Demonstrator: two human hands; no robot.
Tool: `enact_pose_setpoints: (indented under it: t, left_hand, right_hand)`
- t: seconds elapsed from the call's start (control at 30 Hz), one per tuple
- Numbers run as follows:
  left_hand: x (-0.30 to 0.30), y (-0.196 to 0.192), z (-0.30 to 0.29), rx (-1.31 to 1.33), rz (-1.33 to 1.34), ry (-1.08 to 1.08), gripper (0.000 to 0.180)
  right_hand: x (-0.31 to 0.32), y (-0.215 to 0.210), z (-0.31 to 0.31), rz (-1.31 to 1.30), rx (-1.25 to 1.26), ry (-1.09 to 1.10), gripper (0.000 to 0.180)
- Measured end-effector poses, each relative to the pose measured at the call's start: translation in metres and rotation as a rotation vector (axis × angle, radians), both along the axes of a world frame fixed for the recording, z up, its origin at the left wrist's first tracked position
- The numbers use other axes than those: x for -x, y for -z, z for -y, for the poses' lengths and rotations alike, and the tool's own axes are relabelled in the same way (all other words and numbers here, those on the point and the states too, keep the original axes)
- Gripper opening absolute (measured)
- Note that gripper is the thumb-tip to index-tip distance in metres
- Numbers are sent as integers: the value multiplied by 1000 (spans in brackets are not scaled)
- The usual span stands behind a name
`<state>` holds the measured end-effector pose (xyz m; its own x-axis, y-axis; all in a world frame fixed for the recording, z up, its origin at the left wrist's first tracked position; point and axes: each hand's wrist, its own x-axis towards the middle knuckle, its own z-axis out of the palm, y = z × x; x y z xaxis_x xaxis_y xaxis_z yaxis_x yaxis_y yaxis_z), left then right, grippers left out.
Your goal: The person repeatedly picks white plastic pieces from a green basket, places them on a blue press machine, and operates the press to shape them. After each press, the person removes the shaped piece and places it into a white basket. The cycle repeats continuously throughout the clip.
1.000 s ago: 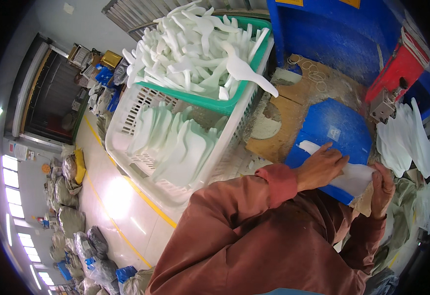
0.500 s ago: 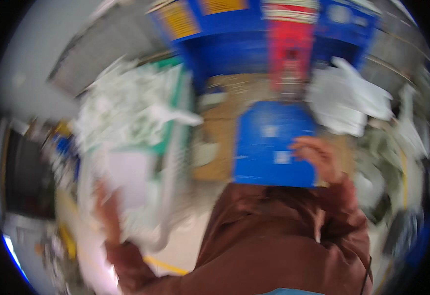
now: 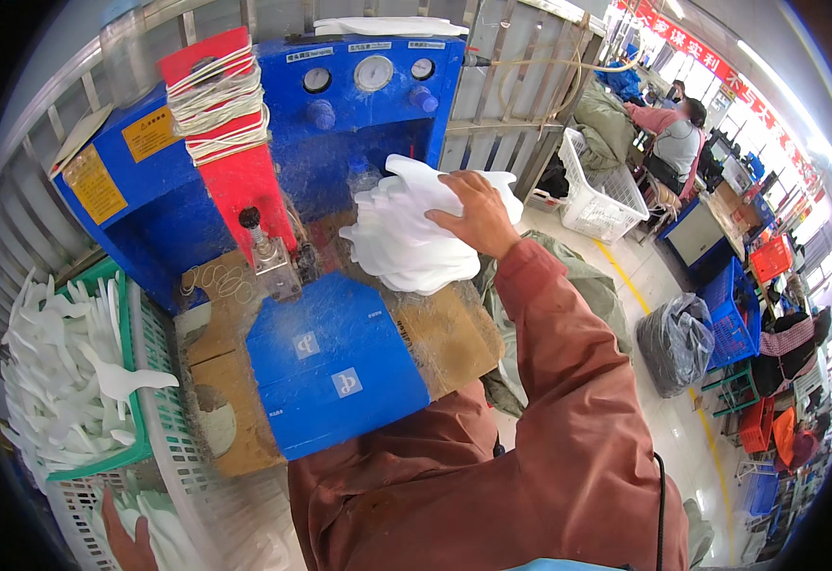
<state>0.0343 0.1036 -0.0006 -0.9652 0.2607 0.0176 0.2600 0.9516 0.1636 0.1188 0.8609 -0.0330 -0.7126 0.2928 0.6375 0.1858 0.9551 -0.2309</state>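
White foam pieces (image 3: 406, 233) sit stacked right of the red press (image 3: 245, 195). Right hand (image 3: 478, 214) has come up from the blue plate (image 3: 335, 366), now spread flat on the stack. Left hand (image 3: 130, 542), far left and low, has dropped into the white basket (image 3: 197, 476); grip unclear.

Three gauges (image 3: 374, 72), two knobs (image 3: 321, 114).
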Motion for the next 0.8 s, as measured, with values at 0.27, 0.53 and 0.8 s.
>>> enact_pose_setpoints:
  t: [0.27,0.53,0.8]
  left_hand:
    - [12,4,-135,-104,39,583,59]
    - [0,37,-222,-278,252,834,54]
    - [-3,76,-262,-432,577,823,56]
  right_hand:
    - [32,6,-24,230,273,76,47]
    - [19,-6,-31,269,169,4,32]
    - [-20,-73,-4,-281,-59,160,34]
